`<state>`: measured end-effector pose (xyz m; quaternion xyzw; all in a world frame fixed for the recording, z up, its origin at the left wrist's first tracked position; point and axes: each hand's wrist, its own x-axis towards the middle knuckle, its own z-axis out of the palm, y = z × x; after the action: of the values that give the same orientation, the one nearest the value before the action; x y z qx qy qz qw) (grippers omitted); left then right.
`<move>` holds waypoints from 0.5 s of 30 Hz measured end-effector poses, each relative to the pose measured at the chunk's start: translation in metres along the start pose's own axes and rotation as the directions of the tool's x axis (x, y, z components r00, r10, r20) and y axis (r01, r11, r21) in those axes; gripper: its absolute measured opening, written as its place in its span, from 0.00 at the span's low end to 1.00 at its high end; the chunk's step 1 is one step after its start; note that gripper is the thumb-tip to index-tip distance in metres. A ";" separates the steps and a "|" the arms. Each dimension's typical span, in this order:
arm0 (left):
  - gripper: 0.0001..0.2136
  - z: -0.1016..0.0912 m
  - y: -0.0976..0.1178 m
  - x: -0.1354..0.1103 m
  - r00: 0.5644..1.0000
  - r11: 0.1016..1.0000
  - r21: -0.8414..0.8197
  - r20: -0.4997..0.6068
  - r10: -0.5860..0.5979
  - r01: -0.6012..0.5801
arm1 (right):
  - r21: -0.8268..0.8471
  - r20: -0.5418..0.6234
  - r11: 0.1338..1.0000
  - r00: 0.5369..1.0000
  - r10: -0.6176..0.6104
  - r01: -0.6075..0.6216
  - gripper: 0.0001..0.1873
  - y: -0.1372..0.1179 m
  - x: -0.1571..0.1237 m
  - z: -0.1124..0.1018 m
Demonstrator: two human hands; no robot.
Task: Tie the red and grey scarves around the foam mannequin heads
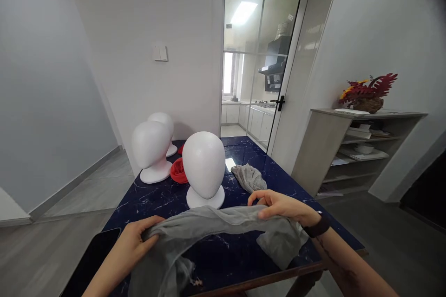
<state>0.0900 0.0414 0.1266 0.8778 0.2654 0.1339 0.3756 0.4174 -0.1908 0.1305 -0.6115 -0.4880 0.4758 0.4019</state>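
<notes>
A sheer grey scarf (216,219) is stretched between my two hands over the near part of the table. My left hand (134,241) pinches it on the left, and its loose end hangs down below. On the right, my right hand (278,206) grips it between thumb and fingers, with the other end drooping onto the tabletop. Just behind the scarf stands a white foam mannequin head (204,164), upright on its round base and bare. A bundled grey scarf (249,177) lies beyond my right hand.
Two more foam heads (151,145) stand at the table's back left, near a red scarf (179,171). A black flat device (92,260) lies at the left edge of the dark blue marbled table (240,148). A shelf unit (324,148) and a glass door (244,74) stand beyond.
</notes>
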 end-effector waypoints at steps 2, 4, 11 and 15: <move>0.19 -0.004 -0.009 -0.004 0.999 0.976 0.212 -0.001 -0.045 0.045 | -0.135 0.001 0.987 0.996 0.093 -0.092 0.26 0.005 0.002 -0.001; 0.23 0.002 -0.017 -0.009 0.994 0.914 0.392 -0.011 -0.105 0.101 | -0.199 0.024 0.974 0.993 0.117 -0.110 0.20 0.008 0.003 0.005; 0.46 0.058 0.040 -0.014 0.954 0.984 -0.097 0.247 0.168 -0.148 | 0.133 0.192 0.989 0.977 -0.088 0.063 0.16 -0.027 0.003 0.054; 0.40 0.090 0.072 0.003 0.828 0.868 -0.478 0.426 0.364 -0.136 | 0.268 0.331 0.962 0.934 -0.135 0.044 0.15 -0.049 0.000 0.066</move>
<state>0.1580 -0.0513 0.1181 0.8052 0.0017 0.0044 0.5930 0.3421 -0.1792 0.1629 -0.4378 -0.5131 0.6160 0.4069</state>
